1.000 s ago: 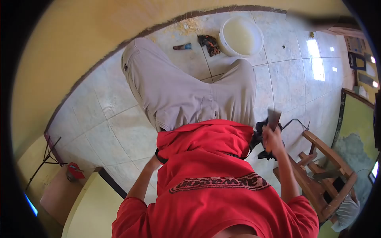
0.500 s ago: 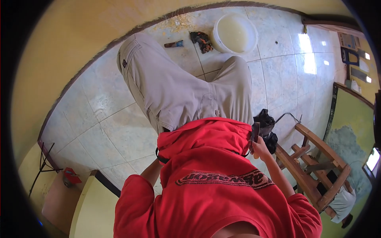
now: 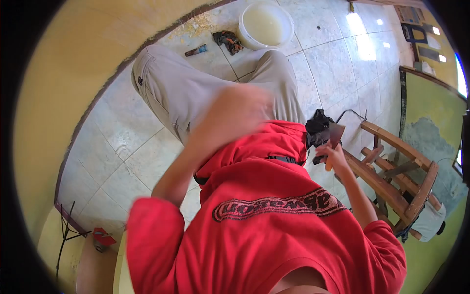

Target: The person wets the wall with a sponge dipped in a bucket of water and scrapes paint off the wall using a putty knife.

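Observation:
My left hand (image 3: 235,115) is raised over my lap, in front of the grey trousers and the red shirt. It is smeared by motion, so its fingers cannot be made out. On the right, my right hand (image 3: 330,154) grips a scraper (image 3: 336,134) with a wide metal blade and an orange handle. The blade points away from me, over a black bag (image 3: 319,126) lying on the tiles by my hip.
Ahead stands a white bucket (image 3: 267,25) of pale liquid. Beside it lie a dark crumpled bag (image 3: 228,41) and a brush (image 3: 196,50). A wooden frame (image 3: 394,142) is at right, with another person (image 3: 427,220) beyond. At lower left is a black stand (image 3: 63,230).
My left hand has come up from beside my hip to over my lap. The right hand has moved outward from the waist with the scraper. The whole view has shifted.

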A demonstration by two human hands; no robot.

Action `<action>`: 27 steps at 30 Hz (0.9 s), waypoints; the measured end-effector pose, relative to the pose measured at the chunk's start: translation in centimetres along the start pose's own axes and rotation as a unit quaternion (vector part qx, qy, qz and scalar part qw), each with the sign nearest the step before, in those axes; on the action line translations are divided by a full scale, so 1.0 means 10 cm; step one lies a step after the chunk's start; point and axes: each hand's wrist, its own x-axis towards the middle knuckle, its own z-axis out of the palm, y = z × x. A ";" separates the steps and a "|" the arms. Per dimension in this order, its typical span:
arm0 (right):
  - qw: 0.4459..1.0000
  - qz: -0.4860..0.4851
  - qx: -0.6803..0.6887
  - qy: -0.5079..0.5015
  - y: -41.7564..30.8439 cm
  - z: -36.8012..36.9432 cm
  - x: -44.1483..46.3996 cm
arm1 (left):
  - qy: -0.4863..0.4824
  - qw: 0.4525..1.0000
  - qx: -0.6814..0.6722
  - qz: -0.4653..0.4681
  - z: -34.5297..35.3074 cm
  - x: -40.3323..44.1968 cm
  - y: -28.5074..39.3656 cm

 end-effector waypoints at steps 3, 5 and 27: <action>0.999 -0.014 0.022 0.037 -0.10 -0.07 0.13 | -0.344 0.891 -0.055 0.291 1.56 0.75 0.30; 0.996 -0.031 0.028 0.079 -0.14 -0.09 0.11 | -0.617 0.712 0.118 0.315 2.42 0.73 0.59; 0.986 -0.041 0.142 0.077 0.41 0.09 0.14 | -0.700 0.553 0.066 0.447 3.43 -0.07 0.40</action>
